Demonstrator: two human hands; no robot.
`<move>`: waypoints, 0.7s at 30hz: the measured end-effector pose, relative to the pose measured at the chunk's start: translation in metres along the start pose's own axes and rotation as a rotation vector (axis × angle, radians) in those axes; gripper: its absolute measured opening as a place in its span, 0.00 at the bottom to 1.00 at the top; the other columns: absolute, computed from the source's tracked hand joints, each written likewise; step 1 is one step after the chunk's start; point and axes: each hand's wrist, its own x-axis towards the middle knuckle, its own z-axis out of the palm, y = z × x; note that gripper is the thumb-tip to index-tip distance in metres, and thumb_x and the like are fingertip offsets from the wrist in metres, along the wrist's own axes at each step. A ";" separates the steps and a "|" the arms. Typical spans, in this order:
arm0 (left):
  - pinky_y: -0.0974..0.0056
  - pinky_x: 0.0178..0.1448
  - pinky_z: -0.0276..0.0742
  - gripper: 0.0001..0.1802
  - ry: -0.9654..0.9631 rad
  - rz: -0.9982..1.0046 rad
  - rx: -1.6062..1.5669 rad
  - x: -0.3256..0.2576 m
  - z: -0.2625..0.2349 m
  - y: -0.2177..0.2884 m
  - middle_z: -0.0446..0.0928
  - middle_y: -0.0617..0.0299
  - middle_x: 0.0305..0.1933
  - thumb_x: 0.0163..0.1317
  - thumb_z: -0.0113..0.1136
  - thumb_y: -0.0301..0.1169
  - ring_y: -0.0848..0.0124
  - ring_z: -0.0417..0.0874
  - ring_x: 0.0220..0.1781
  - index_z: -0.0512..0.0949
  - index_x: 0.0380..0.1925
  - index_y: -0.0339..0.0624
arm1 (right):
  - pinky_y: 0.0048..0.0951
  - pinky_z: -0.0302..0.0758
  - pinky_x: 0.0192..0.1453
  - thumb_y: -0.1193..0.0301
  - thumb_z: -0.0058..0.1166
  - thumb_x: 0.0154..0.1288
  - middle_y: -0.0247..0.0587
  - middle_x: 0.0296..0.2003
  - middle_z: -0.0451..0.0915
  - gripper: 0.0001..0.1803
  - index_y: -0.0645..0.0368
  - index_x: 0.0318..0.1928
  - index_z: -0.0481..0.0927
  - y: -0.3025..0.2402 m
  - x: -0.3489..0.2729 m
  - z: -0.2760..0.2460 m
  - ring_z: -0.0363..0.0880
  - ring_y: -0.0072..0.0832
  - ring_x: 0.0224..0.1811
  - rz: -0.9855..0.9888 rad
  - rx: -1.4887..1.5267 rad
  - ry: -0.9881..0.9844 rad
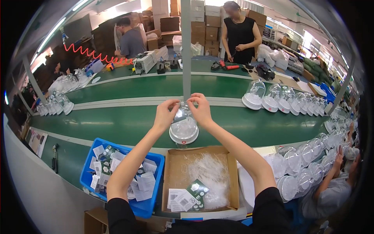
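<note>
A clear plastic dome [184,128] on a white round base stands on the green conveyor belt [117,124] straight ahead of me. My left hand [166,113] pinches the dome's top from the left. My right hand [201,109] grips the top from the right. Both hands touch the dome's upper part, fingers curled over it.
An open cardboard box [171,171] with clear plastic bags and printed cards sits below the dome. A blue bin [87,167] of paper cards is at lower left. Rows of finished domes [284,99] lie on the right. A grey post [186,46] rises behind. Other people work across the belt and at right.
</note>
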 end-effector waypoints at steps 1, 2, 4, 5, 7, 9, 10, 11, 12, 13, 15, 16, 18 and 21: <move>0.67 0.42 0.77 0.10 0.021 0.023 0.016 0.002 -0.001 -0.002 0.82 0.53 0.36 0.59 0.61 0.27 0.68 0.84 0.36 0.81 0.40 0.34 | 0.35 0.72 0.53 0.72 0.59 0.56 0.46 0.46 0.76 0.06 0.61 0.32 0.83 0.000 0.002 0.004 0.76 0.41 0.49 0.011 -0.029 0.005; 0.67 0.42 0.77 0.10 0.024 0.023 0.016 0.003 -0.003 -0.004 0.82 0.53 0.36 0.59 0.61 0.27 0.68 0.84 0.36 0.81 0.40 0.34 | 0.35 0.72 0.53 0.72 0.59 0.56 0.46 0.46 0.76 0.06 0.61 0.32 0.83 0.001 0.003 0.006 0.76 0.41 0.49 0.009 -0.029 0.002; 0.66 0.43 0.77 0.09 0.002 0.041 0.031 0.004 -0.006 -0.008 0.82 0.53 0.35 0.59 0.61 0.27 0.67 0.83 0.36 0.82 0.39 0.34 | 0.36 0.71 0.54 0.70 0.60 0.54 0.46 0.46 0.76 0.06 0.60 0.31 0.83 0.006 0.002 0.008 0.76 0.41 0.50 0.022 -0.035 -0.029; 0.66 0.43 0.77 0.09 -0.003 0.038 0.031 0.004 -0.006 -0.009 0.82 0.53 0.35 0.59 0.61 0.27 0.67 0.83 0.36 0.82 0.39 0.34 | 0.36 0.71 0.54 0.70 0.60 0.54 0.46 0.46 0.76 0.06 0.60 0.31 0.83 0.010 0.002 0.009 0.76 0.41 0.50 0.028 -0.036 -0.028; 0.66 0.41 0.77 0.09 0.001 0.047 0.036 0.004 -0.009 -0.013 0.81 0.53 0.33 0.58 0.61 0.27 0.65 0.83 0.35 0.82 0.38 0.35 | 0.37 0.71 0.55 0.70 0.61 0.52 0.46 0.46 0.76 0.06 0.59 0.29 0.84 0.015 0.007 0.011 0.75 0.42 0.50 0.011 -0.060 -0.100; 0.65 0.40 0.76 0.09 -0.019 0.079 0.092 0.006 -0.015 -0.020 0.81 0.53 0.33 0.58 0.61 0.26 0.65 0.82 0.33 0.83 0.38 0.36 | 0.37 0.71 0.55 0.69 0.61 0.52 0.46 0.46 0.76 0.06 0.59 0.28 0.84 0.016 0.011 0.016 0.74 0.42 0.51 0.023 -0.067 -0.114; 0.65 0.39 0.76 0.09 -0.031 0.116 0.149 0.007 -0.016 -0.019 0.80 0.53 0.32 0.57 0.62 0.26 0.64 0.82 0.32 0.83 0.38 0.37 | 0.37 0.71 0.55 0.69 0.61 0.51 0.46 0.46 0.77 0.06 0.59 0.27 0.84 0.015 0.014 0.018 0.74 0.42 0.51 0.025 -0.075 -0.130; 0.63 0.40 0.75 0.08 -0.038 0.094 0.138 0.006 -0.018 -0.018 0.80 0.53 0.32 0.56 0.61 0.26 0.61 0.81 0.34 0.83 0.37 0.38 | 0.37 0.71 0.55 0.69 0.61 0.51 0.46 0.46 0.77 0.06 0.59 0.27 0.84 0.013 0.014 0.018 0.74 0.42 0.51 0.029 -0.073 -0.132; 0.63 0.40 0.75 0.08 -0.040 0.090 0.139 0.005 -0.019 -0.016 0.80 0.53 0.32 0.56 0.61 0.26 0.61 0.81 0.34 0.83 0.37 0.38 | 0.37 0.71 0.55 0.69 0.61 0.50 0.45 0.45 0.77 0.06 0.59 0.26 0.84 0.012 0.014 0.018 0.73 0.42 0.51 0.015 -0.091 -0.141; 0.61 0.43 0.75 0.09 -0.045 0.108 0.225 0.004 -0.021 -0.014 0.80 0.53 0.34 0.56 0.61 0.26 0.60 0.80 0.36 0.83 0.36 0.38 | 0.37 0.71 0.55 0.70 0.61 0.49 0.45 0.45 0.77 0.06 0.58 0.26 0.83 0.010 0.015 0.018 0.73 0.42 0.51 -0.002 -0.109 -0.148; 0.60 0.46 0.74 0.09 -0.053 0.128 0.313 0.005 -0.021 -0.009 0.80 0.53 0.35 0.55 0.61 0.26 0.58 0.80 0.39 0.83 0.36 0.38 | 0.37 0.71 0.55 0.70 0.61 0.49 0.45 0.45 0.77 0.05 0.58 0.26 0.83 0.006 0.015 0.016 0.73 0.41 0.51 -0.023 -0.129 -0.150; 0.59 0.47 0.74 0.10 -0.009 0.217 0.352 0.006 -0.019 -0.008 0.79 0.53 0.36 0.54 0.61 0.26 0.58 0.79 0.40 0.82 0.36 0.38 | 0.37 0.71 0.55 0.70 0.61 0.49 0.45 0.44 0.77 0.05 0.58 0.25 0.83 0.004 0.015 0.015 0.73 0.41 0.50 -0.048 -0.148 -0.154; 0.58 0.48 0.74 0.11 0.035 0.310 0.392 0.009 -0.019 -0.005 0.79 0.53 0.37 0.52 0.61 0.25 0.57 0.78 0.41 0.82 0.37 0.37 | 0.37 0.71 0.54 0.70 0.61 0.49 0.45 0.44 0.77 0.05 0.59 0.25 0.83 0.000 0.015 0.014 0.73 0.41 0.50 -0.064 -0.152 -0.149; 0.56 0.56 0.71 0.13 -0.087 0.265 0.349 0.017 -0.021 -0.001 0.79 0.51 0.41 0.53 0.60 0.29 0.52 0.77 0.47 0.81 0.39 0.38 | 0.37 0.72 0.54 0.71 0.60 0.49 0.45 0.44 0.77 0.05 0.59 0.24 0.82 -0.003 0.012 0.013 0.74 0.41 0.50 -0.092 -0.170 -0.151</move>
